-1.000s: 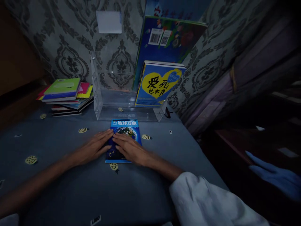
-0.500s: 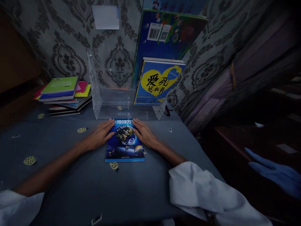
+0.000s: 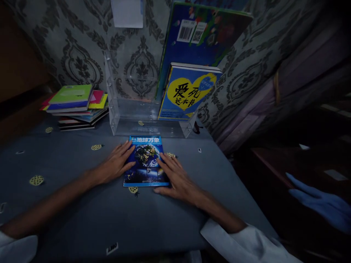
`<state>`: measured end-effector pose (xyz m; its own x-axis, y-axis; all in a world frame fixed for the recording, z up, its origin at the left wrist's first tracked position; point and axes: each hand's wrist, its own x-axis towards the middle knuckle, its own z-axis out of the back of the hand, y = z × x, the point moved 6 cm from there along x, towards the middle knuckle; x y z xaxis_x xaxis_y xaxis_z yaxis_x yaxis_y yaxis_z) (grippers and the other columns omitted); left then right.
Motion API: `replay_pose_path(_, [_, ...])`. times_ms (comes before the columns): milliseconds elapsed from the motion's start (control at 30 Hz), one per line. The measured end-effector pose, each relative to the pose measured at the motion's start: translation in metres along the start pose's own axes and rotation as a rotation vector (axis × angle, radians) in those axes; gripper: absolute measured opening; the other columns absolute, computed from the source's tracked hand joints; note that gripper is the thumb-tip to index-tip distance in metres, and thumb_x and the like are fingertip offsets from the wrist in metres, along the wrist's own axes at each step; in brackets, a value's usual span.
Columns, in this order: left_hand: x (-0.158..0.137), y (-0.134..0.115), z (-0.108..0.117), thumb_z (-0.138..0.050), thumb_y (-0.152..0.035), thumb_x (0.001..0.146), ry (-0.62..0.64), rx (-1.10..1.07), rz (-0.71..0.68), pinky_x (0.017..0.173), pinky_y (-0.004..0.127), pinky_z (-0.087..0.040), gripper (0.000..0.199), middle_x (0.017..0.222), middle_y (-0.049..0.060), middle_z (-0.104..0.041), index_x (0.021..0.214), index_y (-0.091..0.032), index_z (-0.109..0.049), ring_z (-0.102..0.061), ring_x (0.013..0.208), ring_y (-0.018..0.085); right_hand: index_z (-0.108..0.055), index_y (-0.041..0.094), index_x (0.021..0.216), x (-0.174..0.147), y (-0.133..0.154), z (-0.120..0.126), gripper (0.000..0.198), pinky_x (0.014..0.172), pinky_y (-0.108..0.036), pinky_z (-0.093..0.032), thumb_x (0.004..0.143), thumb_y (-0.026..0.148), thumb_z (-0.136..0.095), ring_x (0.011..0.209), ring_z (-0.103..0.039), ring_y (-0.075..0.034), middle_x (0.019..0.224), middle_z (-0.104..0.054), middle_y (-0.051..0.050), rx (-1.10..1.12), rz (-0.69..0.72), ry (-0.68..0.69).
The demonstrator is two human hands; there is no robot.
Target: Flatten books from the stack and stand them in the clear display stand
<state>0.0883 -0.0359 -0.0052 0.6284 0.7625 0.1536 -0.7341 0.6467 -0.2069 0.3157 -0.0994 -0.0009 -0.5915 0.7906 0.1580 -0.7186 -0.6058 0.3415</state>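
Observation:
A blue book (image 3: 146,155) with a globe on its cover lies flat on the table, just in front of a clear acrylic rack (image 3: 148,129). My left hand (image 3: 116,163) touches the book's left edge, fingers stretched out and a little apart. At the lower right edge is my right hand (image 3: 179,180), its fingers spread onto the cover and the thumb by the bottom corner. Neither hand grips the book. In the rack's right side stand a blue book with a yellow heart (image 3: 189,93) and a taller dark blue book (image 3: 197,42) behind it.
A stack of books (image 3: 74,106) sits at the table's back left. Patterned wallpaper rises behind, with a white paper (image 3: 127,14) on it. A tied curtain (image 3: 255,91) hangs at the right. A blue glove-like shape (image 3: 320,204) shows at the far right, beyond the table edge.
My right hand has slid down and toward me along the book's right edge, its fingers spreading. My left hand has moved slightly down. The book has barely moved.

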Motion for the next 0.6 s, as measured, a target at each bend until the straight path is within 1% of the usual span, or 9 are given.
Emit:
replay_pose_path(100, [-0.015, -0.018, -0.003, -0.027, -0.061, 0.103, -0.017, 0.018, -0.039, 0.125, 0.052, -0.021, 0.072, 0.166, 0.014, -0.021, 0.16, -0.018, -0.023, -0.014, 0.154, 0.03, -0.02, 0.017, 0.16, -0.003, 0.003, -0.002, 0.093, 0.122, -0.061, -0.022, 0.091, 0.067, -0.057, 0.154, -0.014, -0.033, 0.165, -0.02, -0.02, 0.004, -0.007, 0.022])
replay_pose_path(167, [-0.023, -0.035, -0.005, -0.03, -0.058, 0.104, -0.018, 0.027, -0.086, 0.125, 0.053, -0.02, 0.07, 0.165, 0.013, -0.022, 0.161, -0.02, -0.016, -0.014, 0.154, 0.03, -0.02, 0.018, 0.16, -0.003, 0.003, -0.003, 0.09, 0.122, -0.061, -0.023, 0.093, 0.063, -0.057, 0.154, -0.014, -0.032, 0.165, -0.021, -0.02, 0.004, -0.003, 0.003])
replay_pose_path(267, [-0.032, -0.06, -0.005, -0.038, -0.056, 0.103, 0.006, 0.036, -0.166, 0.124, 0.054, -0.021, 0.074, 0.165, 0.012, -0.023, 0.162, -0.024, -0.008, -0.018, 0.154, 0.03, -0.021, 0.018, 0.16, -0.004, 0.003, -0.005, 0.088, 0.121, -0.063, -0.025, 0.093, 0.059, -0.061, 0.154, -0.017, -0.033, 0.164, -0.023, -0.021, 0.019, 0.008, -0.037])
replay_pose_path(367, [-0.037, -0.071, -0.007, -0.043, -0.053, 0.103, 0.018, 0.036, -0.217, 0.124, 0.052, -0.023, 0.074, 0.165, 0.01, -0.024, 0.162, -0.028, -0.006, -0.024, 0.152, 0.028, -0.025, 0.019, 0.159, -0.005, 0.001, -0.004, 0.08, 0.122, -0.06, -0.025, 0.096, 0.053, -0.06, 0.154, -0.017, -0.033, 0.164, -0.023, -0.02, 0.066, -0.012, -0.034])
replay_pose_path(433, [-0.037, -0.064, -0.012, -0.044, -0.05, 0.103, -0.018, 0.035, -0.208, 0.122, 0.048, -0.028, 0.07, 0.165, 0.007, -0.024, 0.161, -0.032, -0.009, -0.028, 0.151, 0.027, -0.031, 0.019, 0.158, -0.005, 0.0, -0.002, 0.072, 0.122, -0.057, -0.026, 0.098, 0.048, -0.057, 0.153, -0.019, -0.033, 0.164, -0.025, -0.019, 0.097, -0.038, -0.027])
replay_pose_path(467, [-0.036, -0.055, -0.016, -0.044, -0.049, 0.103, -0.062, 0.04, -0.177, 0.121, 0.046, -0.031, 0.067, 0.166, 0.006, -0.023, 0.161, -0.034, -0.012, -0.029, 0.151, 0.027, -0.034, 0.018, 0.156, -0.006, -0.001, -0.001, 0.068, 0.122, -0.056, -0.026, 0.099, 0.046, -0.057, 0.153, -0.021, -0.032, 0.164, -0.027, -0.019, 0.108, -0.048, -0.031])
replay_pose_path(533, [-0.033, -0.03, -0.02, -0.041, -0.049, 0.103, -0.255, 0.067, -0.04, 0.117, 0.049, -0.036, 0.065, 0.166, 0.007, -0.022, 0.161, -0.033, -0.016, -0.031, 0.15, 0.03, -0.04, 0.017, 0.153, -0.006, -0.002, 0.001, 0.062, 0.122, -0.056, -0.028, 0.099, 0.043, -0.057, 0.152, -0.024, -0.032, 0.162, -0.03, -0.019, 0.12, -0.053, -0.061])
replay_pose_path(567, [-0.032, -0.017, -0.025, -0.041, -0.05, 0.103, -0.321, 0.085, 0.03, 0.115, 0.051, -0.039, 0.064, 0.165, 0.009, -0.025, 0.16, -0.032, -0.019, -0.032, 0.149, 0.032, -0.042, 0.018, 0.152, -0.006, -0.004, 0.001, 0.061, 0.122, -0.055, -0.029, 0.098, 0.042, -0.058, 0.152, -0.026, -0.032, 0.162, -0.031, -0.019, 0.123, -0.053, -0.083])
replay_pose_path(600, [-0.029, -0.007, -0.032, -0.041, -0.051, 0.102, -0.332, 0.098, 0.073, 0.114, 0.052, -0.04, 0.064, 0.163, 0.011, -0.029, 0.16, -0.03, -0.023, -0.034, 0.148, 0.033, -0.044, 0.018, 0.151, -0.005, -0.006, 0.001, 0.06, 0.121, -0.055, -0.029, 0.098, 0.041, -0.059, 0.151, -0.027, -0.032, 0.162, -0.031, -0.018, 0.125, -0.053, -0.102])
